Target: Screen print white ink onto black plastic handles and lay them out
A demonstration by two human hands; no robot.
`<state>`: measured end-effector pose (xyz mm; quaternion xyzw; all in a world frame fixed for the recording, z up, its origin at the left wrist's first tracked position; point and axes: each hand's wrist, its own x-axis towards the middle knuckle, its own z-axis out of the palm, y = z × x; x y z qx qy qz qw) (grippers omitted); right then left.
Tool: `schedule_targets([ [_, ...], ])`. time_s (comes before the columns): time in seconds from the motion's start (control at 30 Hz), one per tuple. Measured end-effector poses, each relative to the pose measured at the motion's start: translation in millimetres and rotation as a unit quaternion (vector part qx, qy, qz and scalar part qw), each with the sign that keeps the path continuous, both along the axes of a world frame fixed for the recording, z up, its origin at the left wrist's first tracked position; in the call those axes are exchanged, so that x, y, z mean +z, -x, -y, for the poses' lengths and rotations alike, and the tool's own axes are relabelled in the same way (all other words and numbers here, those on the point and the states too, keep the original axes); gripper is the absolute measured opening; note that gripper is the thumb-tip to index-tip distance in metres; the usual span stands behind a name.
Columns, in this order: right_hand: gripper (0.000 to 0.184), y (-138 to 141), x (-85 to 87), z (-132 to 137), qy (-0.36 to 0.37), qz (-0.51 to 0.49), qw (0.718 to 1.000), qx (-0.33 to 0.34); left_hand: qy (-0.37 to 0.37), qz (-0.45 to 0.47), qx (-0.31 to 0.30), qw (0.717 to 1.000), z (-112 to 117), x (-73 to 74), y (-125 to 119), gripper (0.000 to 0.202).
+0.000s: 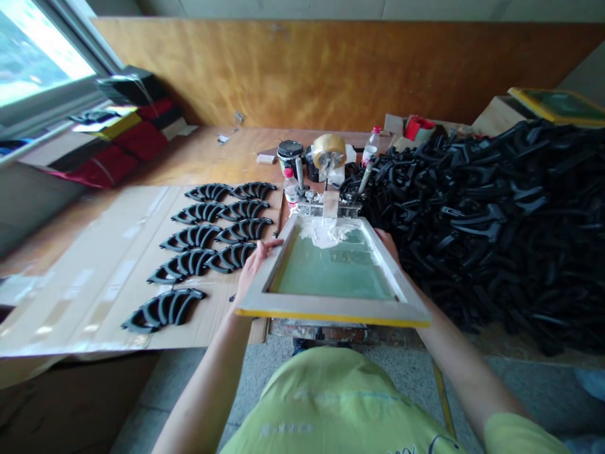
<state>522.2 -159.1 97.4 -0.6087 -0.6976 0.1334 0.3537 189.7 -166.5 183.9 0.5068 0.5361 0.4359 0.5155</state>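
Note:
A screen-printing frame (pixel 331 307) with a green mesh stands in front of me, its near edge raised and yellow along the bottom. White ink or paste is smeared at its far end, where a metal hinge clamp (pixel 331 205) holds it. My left hand (pixel 253 268) grips the frame's left side, fingers along the edge. On the opposite side, my right hand (pixel 388 244) holds the right rail; most of its fingers are hidden behind it. Whatever lies beneath the frame is hidden.
Left, curved black slotted plastic parts (pixel 182 268) lie in rows on cardboard (pixel 85 284). A large heap of black plastic parts (pixel 472 221) fills the right. Behind the clamp are a tape roll (pixel 329 146), an ink tub (pixel 290 150) and bottles (pixel 371 148).

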Motion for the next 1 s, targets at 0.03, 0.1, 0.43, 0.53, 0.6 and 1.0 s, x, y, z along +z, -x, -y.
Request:
schedule_targets([
  [0.03, 0.030, -6.4, 6.9, -6.6, -0.021, -0.004, 0.999, -0.036, 0.032, -0.022, -0.015, 0.999, 8.0, -10.6, 5.0, 0.061],
  [0.1, 0.024, -4.5, 21.2, -25.3, -0.068, 0.033, 0.994, -0.084, 0.081, -0.030, -0.045, 0.995, 18.6, -36.8, 11.7, 0.065],
  [0.43, 0.017, 85.6, 34.6, -65.7, 0.070, 0.266, 0.956, 0.102, 0.142, 0.018, -0.058, 0.988, 13.2, -125.9, 16.7, 0.083],
  [0.53, 0.019, 75.8, 29.3, -36.3, 0.034, 0.280, 0.936, 0.213, 0.148, 0.022, -0.054, 0.987, 14.6, -126.1, 17.5, 0.080],
  [0.6, 0.019, 68.1, 31.0, -25.4, 0.021, 0.272, 0.916, 0.292, 0.146, 0.015, -0.047, 0.988, 15.7, -125.2, 17.3, 0.076],
  [1.0, 0.018, 69.1, 16.2, -15.7, -0.010, 0.205, 0.944, 0.257, 0.152, 0.007, -0.039, 0.988, 17.3, -109.3, 13.9, 0.076],
])
